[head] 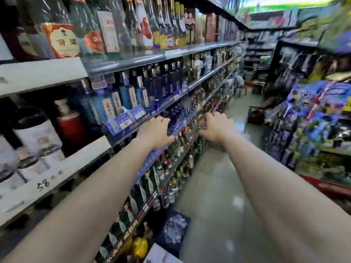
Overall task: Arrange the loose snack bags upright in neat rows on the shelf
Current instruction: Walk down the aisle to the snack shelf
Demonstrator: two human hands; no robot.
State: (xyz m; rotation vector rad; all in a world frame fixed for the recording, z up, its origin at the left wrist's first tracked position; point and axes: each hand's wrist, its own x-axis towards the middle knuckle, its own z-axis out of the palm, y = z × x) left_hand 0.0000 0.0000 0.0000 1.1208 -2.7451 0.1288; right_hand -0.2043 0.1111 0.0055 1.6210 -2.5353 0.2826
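I am looking down a shop aisle, and the picture is blurred by motion. Both my bare arms reach forward to the bottle shelving on the left. My left hand (pixel 155 131) clasps the blue front edge (pixel 175 126) of a middle shelf, fingers over it and thumb under. My right hand (pixel 216 126) hovers palm down a little further along the same edge, fingers spread and holding nothing. Snack bags (pixel 313 112) in blue and purple packs fill a rack on the right side of the aisle, away from both hands.
Rows of upright glass bottles (pixel 131 93) stand on the left shelves (pixel 43 73), with more bottles below. A dark blue carton (pixel 174 230) and a yellow object (pixel 140 245) sit on the floor by the shelf foot. The grey floor (pixel 214 186) runs ahead between the racks.
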